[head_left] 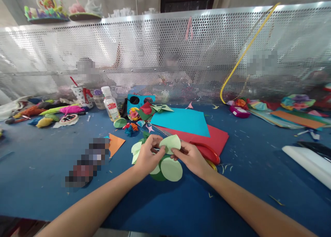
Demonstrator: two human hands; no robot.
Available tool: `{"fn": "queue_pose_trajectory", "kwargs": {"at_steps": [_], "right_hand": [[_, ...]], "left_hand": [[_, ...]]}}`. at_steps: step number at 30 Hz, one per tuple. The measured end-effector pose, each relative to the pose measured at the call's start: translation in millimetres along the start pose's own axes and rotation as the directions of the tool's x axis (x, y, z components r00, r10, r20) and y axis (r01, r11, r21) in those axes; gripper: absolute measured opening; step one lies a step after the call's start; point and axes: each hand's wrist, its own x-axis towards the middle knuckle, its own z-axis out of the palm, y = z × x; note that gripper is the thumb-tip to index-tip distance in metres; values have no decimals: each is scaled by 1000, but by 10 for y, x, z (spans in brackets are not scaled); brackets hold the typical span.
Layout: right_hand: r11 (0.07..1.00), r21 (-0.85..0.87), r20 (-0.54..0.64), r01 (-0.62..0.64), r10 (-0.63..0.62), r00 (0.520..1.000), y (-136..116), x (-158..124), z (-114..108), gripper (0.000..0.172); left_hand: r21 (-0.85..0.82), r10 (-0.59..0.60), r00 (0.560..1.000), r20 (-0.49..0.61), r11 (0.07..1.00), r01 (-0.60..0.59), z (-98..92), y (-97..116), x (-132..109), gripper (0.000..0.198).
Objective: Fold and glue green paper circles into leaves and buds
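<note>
Between my two hands is a pale green paper circle [170, 143], slightly curved. My left hand [150, 154] pinches its left edge, and my right hand [190, 157] pinches its lower right edge. Another pale green paper circle [171, 169] lies on the table just below, partly over a dark green paper piece [157, 175]. Left of my left hand sits a folded pale green paper piece [136, 150]. Scissors with red handles [209, 153] lie beyond my right hand, partly hidden by it.
Blue paper [183, 121] and red paper [219, 138] lie on the blue table [124, 199] ahead. A glue bottle [110, 104] and patterned cup [81, 95] stand at the back left. Yarn bundles [46, 112] lie far left. A perforated metal panel [144, 57] closes the back.
</note>
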Motion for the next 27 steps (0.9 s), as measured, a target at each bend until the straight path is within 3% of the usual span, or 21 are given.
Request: {"fn": "queue_pose_trajectory", "kwargs": {"at_steps": [4, 10, 13, 16, 18, 23, 27], "right_hand": [[986, -1, -31, 165, -165, 986, 21, -23, -53, 61], [860, -338, 90, 383, -375, 923, 51, 56, -185, 25], [866, -326, 93, 379, -369, 925, 83, 110, -191, 15], [906, -258, 5, 336, -346, 938, 123, 129, -192, 14], [909, -256, -63, 328, -355, 933, 142, 126, -201, 14], [852, -374, -141, 366, -442, 886, 164, 106, -247, 19], [817, -440, -142, 373, -474, 869, 169, 104, -270, 23]], "left_hand": [[-59, -49, 998, -35, 997, 47, 1, -42, 29, 21], [29, 36, 999, -21, 999, -36, -30, -48, 37, 22], [-41, 43, 999, -29, 998, -44, -21, -52, 40, 24], [-175, 49, 997, -60, 983, -59, -17, -60, 48, 20], [-224, 53, 998, -15, 973, -55, -23, -59, 50, 20], [-67, 5, 984, 180, 998, 7, -26, -48, 41, 26], [-27, -33, 983, 178, 999, 38, -18, -58, 48, 32]]}}
